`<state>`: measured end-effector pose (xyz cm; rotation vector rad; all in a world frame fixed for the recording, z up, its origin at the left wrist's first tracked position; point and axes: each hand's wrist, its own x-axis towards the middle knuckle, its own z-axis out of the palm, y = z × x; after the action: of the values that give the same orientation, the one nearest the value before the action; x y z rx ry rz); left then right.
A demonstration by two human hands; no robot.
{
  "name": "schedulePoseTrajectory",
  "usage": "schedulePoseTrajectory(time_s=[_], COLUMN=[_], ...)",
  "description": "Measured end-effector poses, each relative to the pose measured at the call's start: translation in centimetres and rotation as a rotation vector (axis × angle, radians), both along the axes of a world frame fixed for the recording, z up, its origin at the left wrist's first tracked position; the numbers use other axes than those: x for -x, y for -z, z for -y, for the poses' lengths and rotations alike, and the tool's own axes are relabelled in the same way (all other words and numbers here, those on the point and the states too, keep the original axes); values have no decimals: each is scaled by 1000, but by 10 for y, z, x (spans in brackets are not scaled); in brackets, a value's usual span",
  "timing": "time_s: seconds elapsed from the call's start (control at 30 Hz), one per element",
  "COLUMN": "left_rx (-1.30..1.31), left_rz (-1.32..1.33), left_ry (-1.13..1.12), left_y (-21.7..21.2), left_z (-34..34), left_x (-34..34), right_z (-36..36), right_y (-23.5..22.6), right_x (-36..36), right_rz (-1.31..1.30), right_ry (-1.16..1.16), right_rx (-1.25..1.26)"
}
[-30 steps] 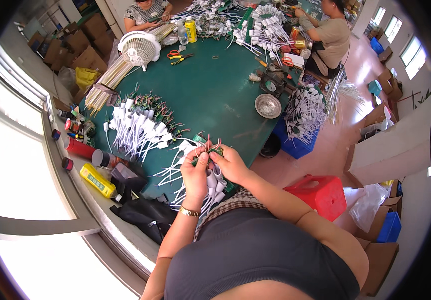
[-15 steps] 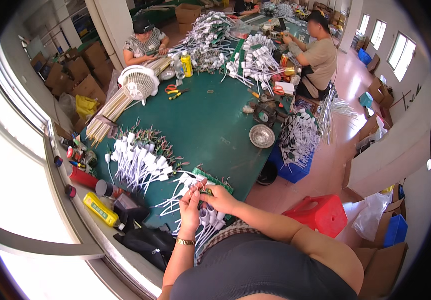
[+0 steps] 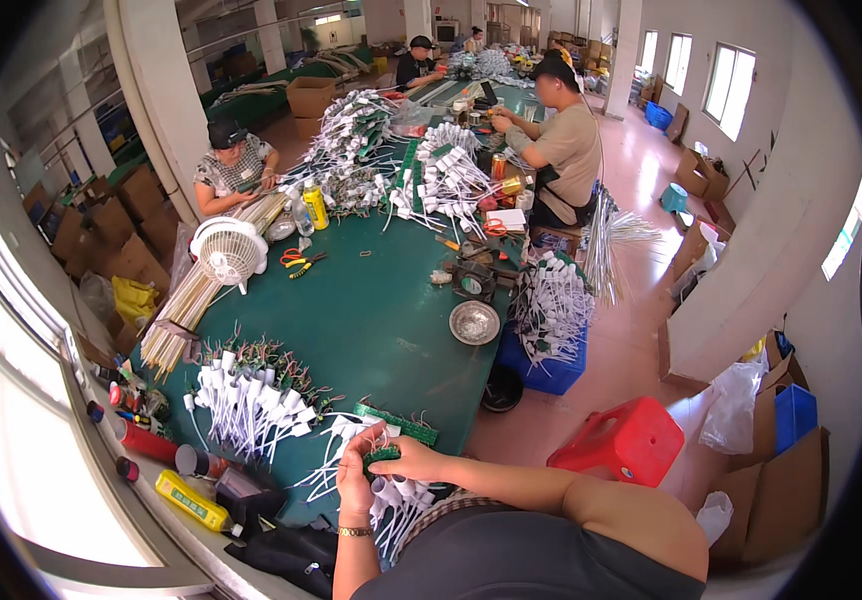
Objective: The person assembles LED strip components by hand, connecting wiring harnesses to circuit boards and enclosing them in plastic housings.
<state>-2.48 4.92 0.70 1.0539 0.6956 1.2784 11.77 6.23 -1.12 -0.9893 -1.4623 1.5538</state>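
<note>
Grasping a small green circuit board (image 3: 383, 455) in the joint grip of left hand (image 3: 355, 478) and right hand (image 3: 419, 460), just nearside of a circuit-board panel (image 3: 408, 427) on the desk (image 3: 381, 320); apparently midway through one piece, near white cable assemblies (image 3: 251, 400) of unclear completion, heaped left of the panel.

A green-topped table (image 3: 381, 300) stretches from the lower centre toward the top of the frame. The glossy pinkish floor (image 3: 616, 345) at right reflects daylight. Windows (image 3: 729, 90) line the pale wall (image 3: 779, 70) at upper right; a white pillar (image 3: 151, 120) stands upper left, a red stool (image 3: 623, 440) lower right.
</note>
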Motion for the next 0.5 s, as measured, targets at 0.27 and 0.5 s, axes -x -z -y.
schedulePoseTrajectory(time_s=[0.27, 0.5], left_rx=[122, 126], left_rz=[-541, -910], left_ry=[-290, -447], left_y=[10, -18], left_z=[4, 0], left_x=[-19, -39], right_z=[0, 6], right_y=[14, 11], right_x=[9, 9], right_rz=[368, 156], right_ry=[272, 356], right_rx=[-210, 10])
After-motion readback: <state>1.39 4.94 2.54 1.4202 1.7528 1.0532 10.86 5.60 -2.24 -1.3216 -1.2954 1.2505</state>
